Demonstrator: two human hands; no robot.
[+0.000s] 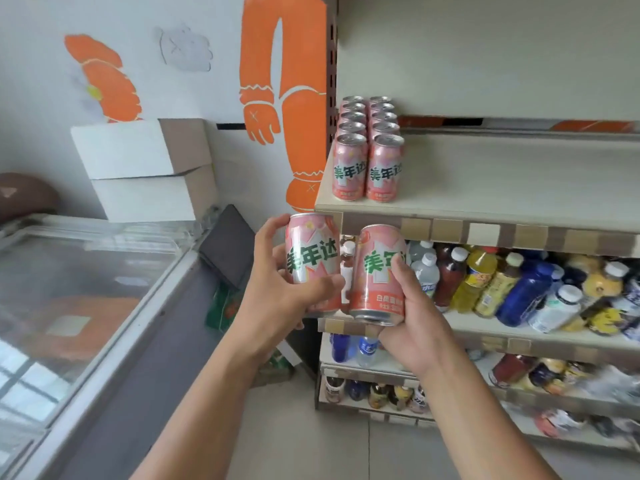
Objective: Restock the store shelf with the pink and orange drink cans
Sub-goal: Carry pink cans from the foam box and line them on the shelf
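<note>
- Head view: left hand (pixel 273 292) wraps one pink-and-orange can (pixel 311 251) and right hand (pixel 415 323) grips a second can (pixel 375 268), both just below the top shelf (pixel 485 188) lip, near the stocked can rows (pixel 367 161).
- My guess is they're full: hefty, rigid and slick-sided, so grab them mid-body.

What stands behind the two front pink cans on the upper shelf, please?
Two rows of more pink cans, about four behind each front can. Only their lids show; their bodies are covered.
</note>
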